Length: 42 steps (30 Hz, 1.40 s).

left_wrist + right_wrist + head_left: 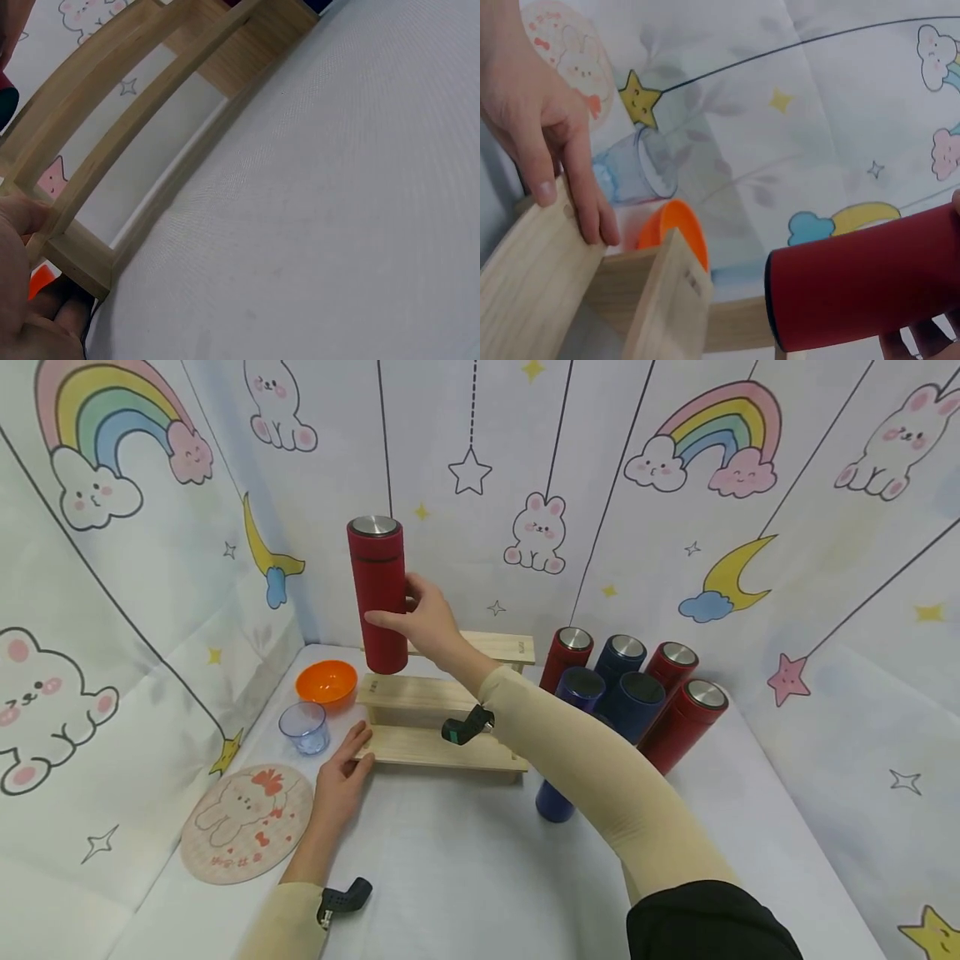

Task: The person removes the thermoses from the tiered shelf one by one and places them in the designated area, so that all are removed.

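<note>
My right hand (431, 622) grips a red thermos (377, 585) with a silver lid, thumb across its front. Held nearly upright, the thermos is raised above the back left part of a stepped wooden rack (442, 747). In the right wrist view the dark-rimmed base of the red thermos (862, 277) overlaps the area over the steps. At the rack's left end, my left hand (341, 785) holds the lowest step. The left wrist view shows the thumb of that hand (22, 262) on one side of the wooden end piece (79, 262) and fingers on the other.
Right of the rack stand several red and blue thermoses (678, 727); the lower end of a blue one (555, 802) shows below my right forearm. Left of the rack are an orange bowl (327, 685), a bluish clear cup (306, 731) and a round rabbit-print mat (247, 827). Printed cloth walls enclose the table.
</note>
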Tool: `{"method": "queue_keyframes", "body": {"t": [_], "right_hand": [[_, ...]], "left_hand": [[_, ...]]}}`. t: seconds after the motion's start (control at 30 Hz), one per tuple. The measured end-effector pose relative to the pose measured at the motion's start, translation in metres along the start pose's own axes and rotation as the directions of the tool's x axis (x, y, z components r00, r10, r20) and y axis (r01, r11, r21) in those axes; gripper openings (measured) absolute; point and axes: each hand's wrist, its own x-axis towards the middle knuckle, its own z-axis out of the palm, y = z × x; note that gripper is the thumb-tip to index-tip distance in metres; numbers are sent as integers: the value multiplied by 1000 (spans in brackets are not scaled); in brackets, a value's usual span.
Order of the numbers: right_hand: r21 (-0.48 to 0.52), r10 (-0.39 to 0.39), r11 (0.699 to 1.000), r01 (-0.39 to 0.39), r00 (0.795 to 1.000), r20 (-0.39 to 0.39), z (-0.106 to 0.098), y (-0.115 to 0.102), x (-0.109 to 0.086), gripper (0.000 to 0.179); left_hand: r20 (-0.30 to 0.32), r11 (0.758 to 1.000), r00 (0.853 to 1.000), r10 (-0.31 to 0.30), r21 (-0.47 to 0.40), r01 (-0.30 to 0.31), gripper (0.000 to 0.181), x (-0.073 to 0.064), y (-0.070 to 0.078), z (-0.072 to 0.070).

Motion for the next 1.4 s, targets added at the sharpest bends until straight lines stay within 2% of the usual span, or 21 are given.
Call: {"method": "queue_keyframes", "body": {"t": [0.37, 0.57, 0.7, 0.93, 1.13, 1.4], "right_hand": [[36, -36, 999, 35, 999, 26, -4, -13, -25, 57], [66, -47, 997, 46, 999, 26, -6, -16, -47, 56], [84, -61, 995, 57, 997, 45, -7, -18, -63, 57], [57, -49, 997, 47, 998, 33, -20, -23, -99, 63], [30, -36, 999, 36, 999, 14, -35, -23, -121, 64], [-14, -82, 997, 82, 996, 32, -45, -20, -146, 63]], "left_hand": [[0, 1000, 1000, 4, 10, -4, 47, 1, -3, 1], [21, 1000, 1000, 6, -7, -6, 48, 1, -2, 0], [12, 1000, 1000, 15, -15, -14, 48, 0, -5, 0], [-1, 999, 1000, 31, -18, -31, 48, 1, -5, -2], [-3, 999, 1000, 29, -16, -29, 47, 3, -4, -1], [-16, 1000, 1000, 21, 7, -20, 47, 2, -5, 0]]}}
